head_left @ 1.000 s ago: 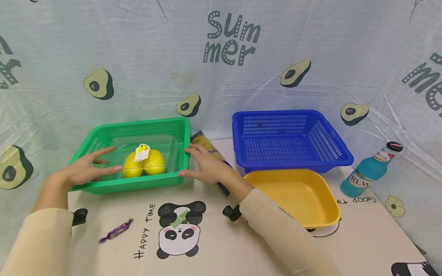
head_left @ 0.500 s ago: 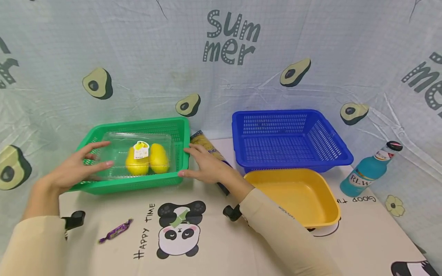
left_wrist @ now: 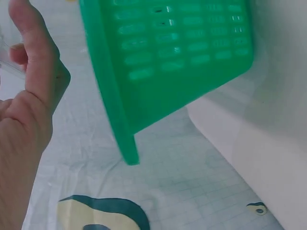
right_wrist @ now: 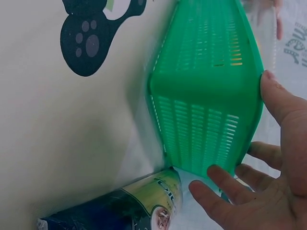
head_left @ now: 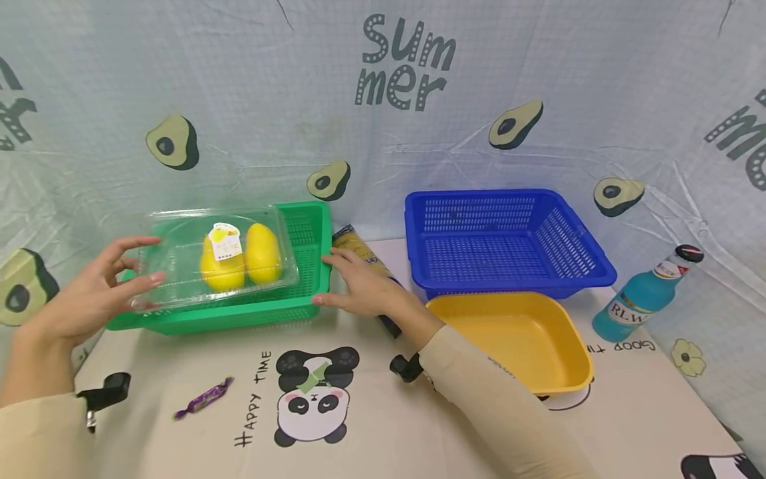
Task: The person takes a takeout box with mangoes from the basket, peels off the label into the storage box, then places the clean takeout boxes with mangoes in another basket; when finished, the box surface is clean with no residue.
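My left hand (head_left: pixel 90 296) holds the left end of a clear plastic fruit box (head_left: pixel 179 263), thumb at the front and fingers behind. Inside the box lie two yellow mango-like fruits (head_left: pixel 263 254), and a white and yellow label (head_left: pixel 225 241) is stuck on it. Slightly tilted, the box hangs over the green basket (head_left: pixel 299 307), its left end past the basket's left side. With fairly straight fingers, my right hand (head_left: pixel 365 286) touches the basket's right rim; the right wrist view shows the thumb (right_wrist: pixel 271 86) on that rim and the fingers spread beside the wall.
A yellow and dark snack packet (head_left: pixel 359 247) lies partly under my right hand. Right of it stand a blue basket (head_left: pixel 479 266), a yellow tub (head_left: pixel 509 346) and a blue bottle (head_left: pixel 643 296). A purple wrapped candy (head_left: pixel 205 398) lies in front of the green basket.
My left hand has taken the fruit box by its left end, raised it from inside the green basket and moved it left. The right hand has stayed at the basket's rim.
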`<state>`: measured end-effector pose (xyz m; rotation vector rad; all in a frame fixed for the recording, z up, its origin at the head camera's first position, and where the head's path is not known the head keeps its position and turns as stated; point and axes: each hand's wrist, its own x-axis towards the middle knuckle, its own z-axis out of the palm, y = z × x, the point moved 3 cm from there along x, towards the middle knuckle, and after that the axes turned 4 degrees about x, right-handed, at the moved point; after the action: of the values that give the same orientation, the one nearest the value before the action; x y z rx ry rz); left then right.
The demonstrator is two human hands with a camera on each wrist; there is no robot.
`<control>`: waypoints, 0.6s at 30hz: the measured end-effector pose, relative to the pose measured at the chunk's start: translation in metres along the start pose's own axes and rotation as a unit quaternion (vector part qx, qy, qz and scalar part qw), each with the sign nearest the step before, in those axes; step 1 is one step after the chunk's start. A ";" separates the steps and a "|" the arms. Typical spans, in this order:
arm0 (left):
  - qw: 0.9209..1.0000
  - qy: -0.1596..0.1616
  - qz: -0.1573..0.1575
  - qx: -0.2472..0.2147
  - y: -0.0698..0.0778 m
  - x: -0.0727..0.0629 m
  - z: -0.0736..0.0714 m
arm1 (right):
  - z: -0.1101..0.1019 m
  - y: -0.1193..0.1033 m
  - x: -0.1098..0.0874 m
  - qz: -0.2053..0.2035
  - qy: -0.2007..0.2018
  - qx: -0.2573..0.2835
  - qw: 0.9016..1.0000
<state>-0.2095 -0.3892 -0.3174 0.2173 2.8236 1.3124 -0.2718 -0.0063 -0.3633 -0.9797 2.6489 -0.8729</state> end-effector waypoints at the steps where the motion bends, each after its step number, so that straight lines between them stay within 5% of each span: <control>1: 1.000 -0.002 0.002 0.000 0.001 -0.001 0.000 | 0.000 0.000 0.000 0.000 0.001 0.000 1.000; 8: 0.999 0.004 0.041 0.010 0.013 -0.010 -0.003 | 0.000 0.003 -0.001 -0.005 0.004 0.000 1.000; 11: 0.996 0.006 0.073 -0.041 0.017 -0.016 -0.003 | -0.001 0.004 -0.002 -0.008 0.004 -0.005 1.000; 15: 0.979 -0.028 0.136 -0.147 0.024 -0.023 0.001 | -0.004 0.006 -0.006 -0.016 -0.001 -0.012 1.000; 18: 0.970 -0.052 0.169 -0.167 0.031 -0.027 0.006 | -0.006 0.006 -0.010 -0.027 -0.004 -0.018 0.999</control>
<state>-0.1785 -0.3684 -0.2990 0.7562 2.5010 1.7521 -0.2691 0.0067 -0.3617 -1.0662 2.6516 -0.8352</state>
